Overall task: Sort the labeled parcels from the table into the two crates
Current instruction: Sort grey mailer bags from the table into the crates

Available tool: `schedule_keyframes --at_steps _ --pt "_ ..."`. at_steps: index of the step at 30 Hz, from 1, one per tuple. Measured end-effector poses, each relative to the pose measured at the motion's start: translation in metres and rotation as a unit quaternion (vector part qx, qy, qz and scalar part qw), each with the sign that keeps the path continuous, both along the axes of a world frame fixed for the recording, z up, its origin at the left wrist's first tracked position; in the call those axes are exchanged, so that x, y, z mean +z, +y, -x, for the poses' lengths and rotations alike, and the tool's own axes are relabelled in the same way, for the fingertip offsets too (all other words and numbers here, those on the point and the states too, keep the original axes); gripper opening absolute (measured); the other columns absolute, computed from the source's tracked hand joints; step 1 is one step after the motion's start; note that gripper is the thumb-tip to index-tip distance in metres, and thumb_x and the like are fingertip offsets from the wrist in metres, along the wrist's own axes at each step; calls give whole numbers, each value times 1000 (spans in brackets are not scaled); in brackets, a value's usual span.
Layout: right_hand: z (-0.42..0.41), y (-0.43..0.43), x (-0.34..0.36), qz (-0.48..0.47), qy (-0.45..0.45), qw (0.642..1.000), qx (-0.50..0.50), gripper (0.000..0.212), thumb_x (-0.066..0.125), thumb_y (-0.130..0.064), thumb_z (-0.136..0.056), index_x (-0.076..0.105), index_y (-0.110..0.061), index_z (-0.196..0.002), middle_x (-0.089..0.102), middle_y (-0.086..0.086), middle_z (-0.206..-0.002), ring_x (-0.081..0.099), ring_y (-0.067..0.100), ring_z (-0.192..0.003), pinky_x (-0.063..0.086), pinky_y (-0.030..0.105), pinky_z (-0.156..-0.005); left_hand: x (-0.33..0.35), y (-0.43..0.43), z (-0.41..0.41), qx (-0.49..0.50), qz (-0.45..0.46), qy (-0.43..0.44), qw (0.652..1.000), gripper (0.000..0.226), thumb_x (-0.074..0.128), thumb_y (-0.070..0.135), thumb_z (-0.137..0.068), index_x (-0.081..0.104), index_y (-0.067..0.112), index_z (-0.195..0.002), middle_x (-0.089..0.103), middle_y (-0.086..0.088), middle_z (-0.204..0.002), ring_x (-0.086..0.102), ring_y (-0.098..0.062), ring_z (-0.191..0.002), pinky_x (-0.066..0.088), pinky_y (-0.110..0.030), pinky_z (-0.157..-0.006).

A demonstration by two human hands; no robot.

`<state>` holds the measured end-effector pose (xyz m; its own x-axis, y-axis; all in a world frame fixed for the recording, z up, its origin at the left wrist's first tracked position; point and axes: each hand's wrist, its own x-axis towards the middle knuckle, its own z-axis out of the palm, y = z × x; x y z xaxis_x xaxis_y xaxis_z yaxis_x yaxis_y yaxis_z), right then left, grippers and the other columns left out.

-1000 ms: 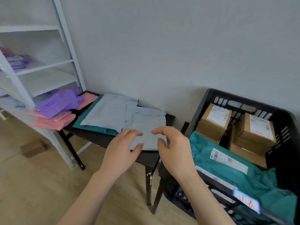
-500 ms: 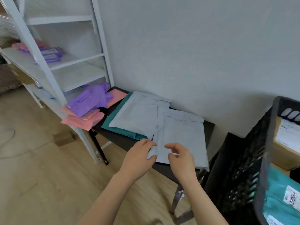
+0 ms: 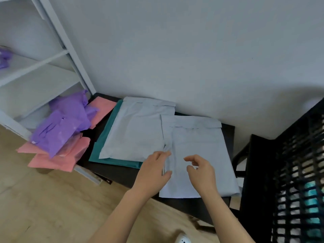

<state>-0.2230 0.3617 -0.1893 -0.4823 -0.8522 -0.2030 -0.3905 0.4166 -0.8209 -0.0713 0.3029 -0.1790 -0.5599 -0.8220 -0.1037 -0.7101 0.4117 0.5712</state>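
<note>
Head view: left hand (image 3: 152, 170) pinches the edge of the near mailer (image 3: 196, 146), centre frame on the table (image 3: 112, 172); right hand (image 3: 201, 174) hovers above, fingers loosely curled, empty. Advise gripping both edges, lifting flat, checking label.

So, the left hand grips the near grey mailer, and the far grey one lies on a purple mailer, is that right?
Nearly: the head view shows the far grey mailer lying on a teal mailer, not a purple one. The left hand does grip the near grey mailer.
</note>
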Motion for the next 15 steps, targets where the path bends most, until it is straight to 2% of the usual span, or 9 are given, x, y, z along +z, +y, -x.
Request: schedule_keyframes --at_steps 8,11,15 --pt "12 -10 -21 -87 36 995 -35 25 51 -6 -92 64 -20 -108 62 -2 -117 53 10 -111 35 13 -80 -22 -57 4 -1 18 -49 999 49 52 30 -94 37 29 -141 27 4 -151 24 -16 -138 14 -30 -115" --pt "5 -28 -20 -99 52 993 -31 25 52 -9 -93 63 -22 -112 61 -4 -118 53 8 -108 36 12 -81 -26 -79 7 -29 -4 -54 998 48 51 27 -95 38 27 -141 29 2 -151 29 -17 -136 21 -31 -114" --pt "-16 -59 -19 -123 99 987 2 30 54 -19 -93 57 -23 -123 59 -5 -124 54 9 -110 38 12 -84 -38 -98 2 -72 -91 -76 990 52 49 23 -95 33 26 -145 40 -1 -144 44 -19 -125 33 -27 -104"
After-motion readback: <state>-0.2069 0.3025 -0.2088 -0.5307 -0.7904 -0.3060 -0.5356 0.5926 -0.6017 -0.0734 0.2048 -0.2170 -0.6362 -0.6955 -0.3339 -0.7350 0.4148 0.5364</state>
